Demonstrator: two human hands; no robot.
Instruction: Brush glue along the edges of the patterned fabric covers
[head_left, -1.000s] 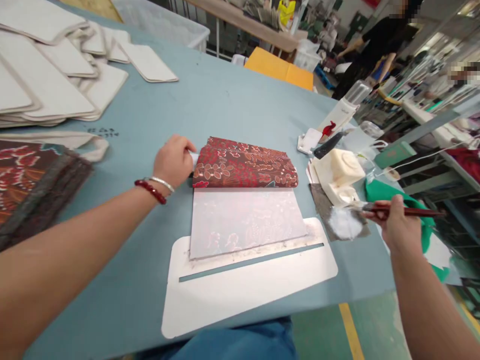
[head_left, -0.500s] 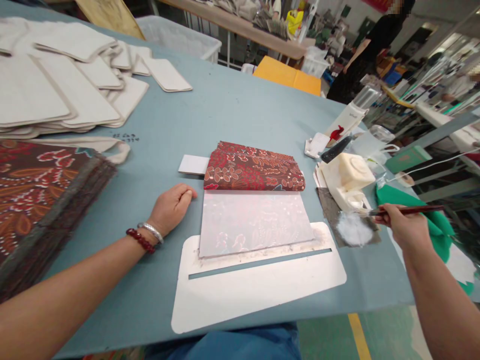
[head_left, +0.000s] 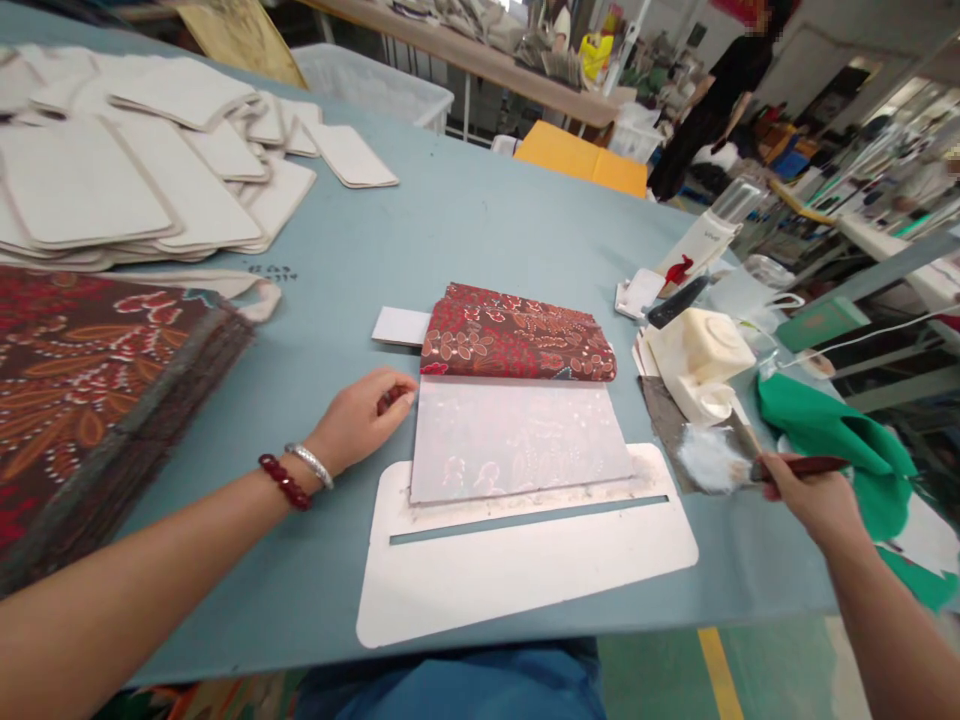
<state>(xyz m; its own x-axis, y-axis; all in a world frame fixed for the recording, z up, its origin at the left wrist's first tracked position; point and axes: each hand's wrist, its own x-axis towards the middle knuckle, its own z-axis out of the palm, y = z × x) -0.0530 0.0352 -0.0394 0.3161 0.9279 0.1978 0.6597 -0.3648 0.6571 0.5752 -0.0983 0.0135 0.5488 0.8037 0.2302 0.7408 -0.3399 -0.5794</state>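
Folded patterned fabric (head_left: pixel 525 335) lies in the middle, its pale underside (head_left: pixel 517 440) facing up over a white slotted board (head_left: pixel 525 585). Beside its left edge, my left hand (head_left: pixel 367 415) has curled fingers; whether they pinch anything is too small to tell. My right hand (head_left: pixel 814 500) grips the dark handle of a brush (head_left: pixel 799 466), whose bristles touch a white paste-like heap (head_left: pixel 709 458) on a grey-brown sheet (head_left: pixel 664 410). A white card (head_left: pixel 400 326) sticks out left from under the fabric.
Patterned fabric (head_left: pixel 82 380) is stacked at left, below many off-white panels (head_left: pixel 82 180). On the right are a cream container (head_left: pixel 697 350), a white bottle-like box (head_left: pixel 697 245) and green cloth (head_left: pixel 832 420). A person (head_left: pixel 724 100) stands beyond the table (head_left: pixel 495 220).
The brush has tilted and its bristles have moved down into the white heap. My left hand has opened its curl slightly and come closer to the fabric. The view has shifted a little.
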